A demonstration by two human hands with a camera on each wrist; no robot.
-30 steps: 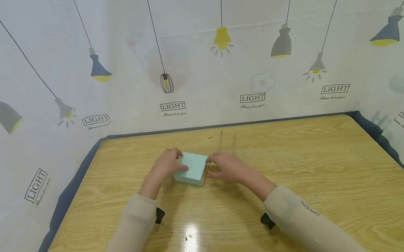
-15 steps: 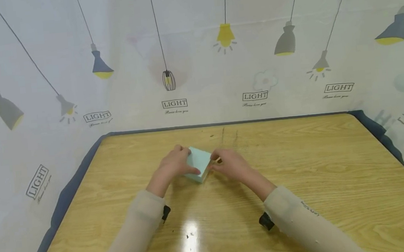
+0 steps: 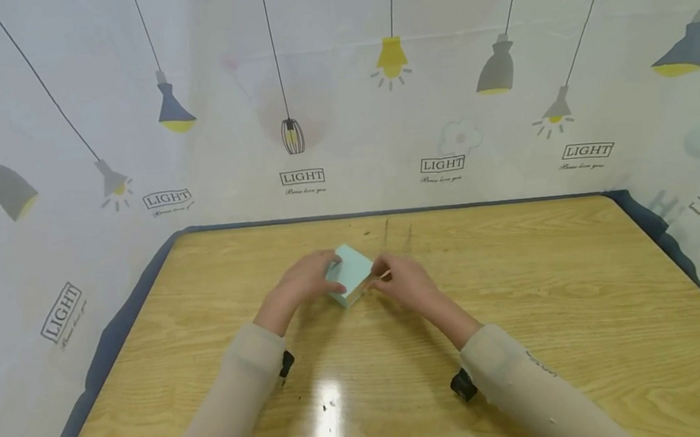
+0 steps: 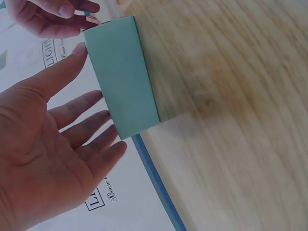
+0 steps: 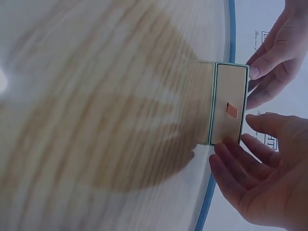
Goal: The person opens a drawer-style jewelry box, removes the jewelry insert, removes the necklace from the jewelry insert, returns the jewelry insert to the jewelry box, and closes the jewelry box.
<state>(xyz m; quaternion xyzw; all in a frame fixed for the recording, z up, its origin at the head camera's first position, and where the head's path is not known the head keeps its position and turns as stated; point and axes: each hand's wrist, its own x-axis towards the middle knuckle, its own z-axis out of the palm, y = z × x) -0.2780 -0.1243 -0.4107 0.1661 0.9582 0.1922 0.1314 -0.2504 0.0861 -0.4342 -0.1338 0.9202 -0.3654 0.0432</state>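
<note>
A pale mint-green rectangular box [image 3: 352,268] sits on the yellowish wood-grain counter [image 3: 549,277], held by the left hand [image 3: 304,279], its side with the flat orange tab [image 5: 232,110] facing the right hand [image 3: 410,284], whose thumb and fingers are parted.

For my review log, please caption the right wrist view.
Left hand and right hand at a green box whose tan side shows an orange tab.

We see a smooth, dull box [image 3: 355,266] that looks like card, a shiny wood table [image 3: 549,284] and cloth sleeves [image 3: 225,399].
</note>
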